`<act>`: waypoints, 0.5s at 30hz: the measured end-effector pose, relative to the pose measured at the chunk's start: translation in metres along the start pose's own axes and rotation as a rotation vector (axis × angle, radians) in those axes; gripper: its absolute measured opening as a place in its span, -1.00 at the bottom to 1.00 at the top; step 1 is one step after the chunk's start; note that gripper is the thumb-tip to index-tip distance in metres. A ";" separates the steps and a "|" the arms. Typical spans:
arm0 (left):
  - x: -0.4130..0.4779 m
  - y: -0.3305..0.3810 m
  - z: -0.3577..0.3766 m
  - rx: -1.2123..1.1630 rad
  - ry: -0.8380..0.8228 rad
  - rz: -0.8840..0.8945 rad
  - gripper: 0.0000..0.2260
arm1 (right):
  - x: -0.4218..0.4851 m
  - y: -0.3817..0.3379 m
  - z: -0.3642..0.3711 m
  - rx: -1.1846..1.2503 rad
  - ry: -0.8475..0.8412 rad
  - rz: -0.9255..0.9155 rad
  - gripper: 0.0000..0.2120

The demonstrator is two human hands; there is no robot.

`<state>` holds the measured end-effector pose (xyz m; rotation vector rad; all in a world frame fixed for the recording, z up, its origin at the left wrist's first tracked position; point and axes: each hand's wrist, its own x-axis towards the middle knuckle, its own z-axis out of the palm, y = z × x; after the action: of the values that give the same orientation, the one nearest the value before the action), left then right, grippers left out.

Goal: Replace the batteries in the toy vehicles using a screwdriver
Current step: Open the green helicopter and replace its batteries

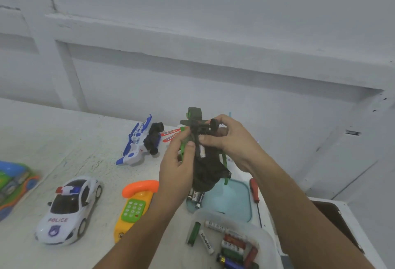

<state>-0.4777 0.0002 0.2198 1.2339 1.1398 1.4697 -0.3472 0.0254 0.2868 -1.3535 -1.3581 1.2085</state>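
The dark green toy helicopter (206,172) is held belly-up above the surface (42,136), a battery (202,152) showing in its bay. The left hand (177,168) and right hand (232,140) both grip its body. A red screwdriver (254,189) lies nearer, right.

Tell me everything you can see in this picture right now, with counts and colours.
helicopter: one, dark green, held over the lid
police car: one, white, front left
phone: one, orange and yellow, right of police car
blue toy: one, blue and white, far centre
green toy: one, green and blue, left edge
screwdriver: one, red handle, right of lid
lid: one, teal, centre right
tub: one, clear, near edge, batteries inside
left hand: one, grips helicopter
right hand: one, grips helicopter
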 end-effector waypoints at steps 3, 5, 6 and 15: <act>0.003 -0.003 -0.007 -0.039 0.030 -0.083 -0.74 | 0.008 0.006 -0.014 0.269 -0.080 0.124 -0.86; 0.004 -0.007 -0.013 -0.044 0.043 -0.100 -0.74 | 0.016 0.025 -0.021 0.394 0.011 0.233 -0.91; 0.005 -0.008 -0.015 -0.050 0.053 -0.106 -0.73 | 0.019 0.037 -0.021 0.362 0.042 0.302 -0.93; 0.011 -0.006 -0.032 -0.026 0.114 -0.097 -0.74 | 0.033 0.124 0.002 -1.014 -0.161 -0.016 -0.71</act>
<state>-0.5104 0.0091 0.2136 1.0735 1.2353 1.4921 -0.3287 0.0517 0.1629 -1.9136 -2.2400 0.5898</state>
